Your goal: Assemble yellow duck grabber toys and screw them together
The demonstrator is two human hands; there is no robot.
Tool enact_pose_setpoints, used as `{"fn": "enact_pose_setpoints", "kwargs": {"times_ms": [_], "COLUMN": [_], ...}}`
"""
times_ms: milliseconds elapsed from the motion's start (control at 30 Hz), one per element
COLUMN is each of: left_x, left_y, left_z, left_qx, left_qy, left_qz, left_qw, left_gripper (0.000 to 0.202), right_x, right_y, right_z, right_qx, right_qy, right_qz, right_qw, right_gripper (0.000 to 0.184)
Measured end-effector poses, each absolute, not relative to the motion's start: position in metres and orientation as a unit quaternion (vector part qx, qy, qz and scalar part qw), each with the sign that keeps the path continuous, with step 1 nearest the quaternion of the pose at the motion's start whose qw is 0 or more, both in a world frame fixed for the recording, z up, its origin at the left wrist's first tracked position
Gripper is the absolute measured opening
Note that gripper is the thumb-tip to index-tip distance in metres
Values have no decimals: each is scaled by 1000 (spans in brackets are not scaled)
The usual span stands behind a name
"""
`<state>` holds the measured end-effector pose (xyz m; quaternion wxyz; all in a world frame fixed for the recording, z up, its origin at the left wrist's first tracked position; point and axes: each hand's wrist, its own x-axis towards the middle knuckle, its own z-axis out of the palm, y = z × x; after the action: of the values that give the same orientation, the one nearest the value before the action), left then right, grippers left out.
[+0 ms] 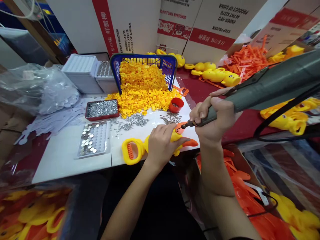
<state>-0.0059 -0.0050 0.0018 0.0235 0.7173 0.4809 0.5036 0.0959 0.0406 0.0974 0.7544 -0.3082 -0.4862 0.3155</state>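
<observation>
Left hand (161, 143) hides middle of toy (142, 150) it grips, table (60, 160) front edge. Right hand (215, 116) clenches driver (262, 85), rear cropped. Toy's yellow, loop-handled, orange-ended.

Basket (115, 74) behind toy (142, 147), tray (101, 134) to left

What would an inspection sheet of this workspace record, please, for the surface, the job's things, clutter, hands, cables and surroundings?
Surface: flat white work sheet, small parts scattered on it.
Job's things: yellow plastic duck-shaped toy with orange pieces, lying down; long grey-green power screwdriver, its tip at an orange piece of the toy.
Clutter: loose yellow plastic pieces spilling from a tipped blue plastic basket; loose silver metal bits.
Hands: left hand holding the toy; right hand gripping the screwdriver.
Cables: thick black cable curving at the right.
Surroundings: white cardboard cartons with red bands behind; orange plastic parts heaped lower right.
</observation>
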Motion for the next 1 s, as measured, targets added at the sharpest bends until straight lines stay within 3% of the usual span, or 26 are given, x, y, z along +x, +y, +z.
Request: {"fn": "enact_pose_setpoints", "kwargs": {"times_ms": [200, 567, 733, 1000], "left_x": [-8, -7, -7, -4], "left_y": [-8, -8, -12, -13], "left_z": [1, -3, 1, 2], "left_qx": [733, 730, 723, 716], "left_qy": [457, 473, 492, 516], "left_qz": [500, 491, 481, 466], "left_qw": [65, 51, 53, 63], "left_gripper": [43, 39, 32, 40], "right_x": [98, 86, 82, 86], "right_y": [38, 26, 26, 35], "right_z": [98, 93, 87, 90], "right_qx": [-297, -326, -351, -289], "right_qy": [-505, -485, -519, -581], "right_qz": [331, 322, 336, 388], "right_qw": [740, 745, 703, 654], "right_gripper": [16, 19, 24, 26]}}
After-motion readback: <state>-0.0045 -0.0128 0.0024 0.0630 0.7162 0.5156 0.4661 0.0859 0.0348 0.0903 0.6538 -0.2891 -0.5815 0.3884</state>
